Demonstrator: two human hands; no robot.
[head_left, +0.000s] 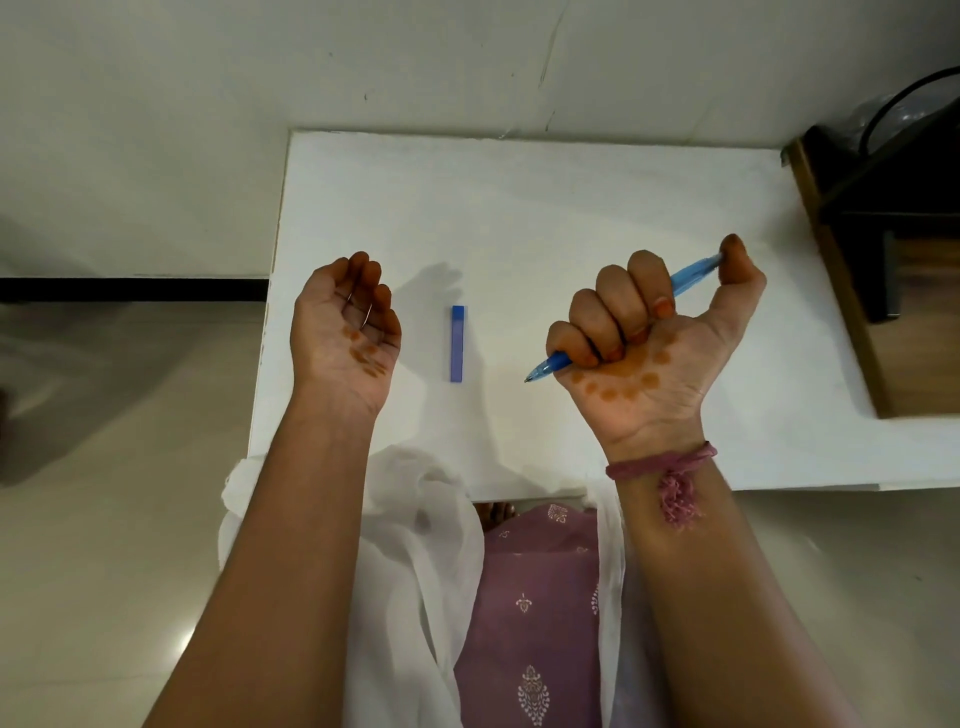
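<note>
My right hand (649, 338) is raised palm-up above the white table (571, 208), its fingers curled round a light blue pen (691, 273). The pen's tip pokes out below the little finger, pointing left and down; my thumb presses on its upper end. My left hand (345, 322) is also held palm-up over the table's left part, fingers loosely bent and holding nothing. Between the two hands a slim blue rectangular case (456, 343) lies flat on the table, lengthwise away from me.
The table stands against a white wall (415, 62). A dark wooden piece of furniture (872, 218) with a black cable sits at the right. Pale tiled floor (104, 519) lies to the left. My purple garment and white scarf hang below the table's near edge.
</note>
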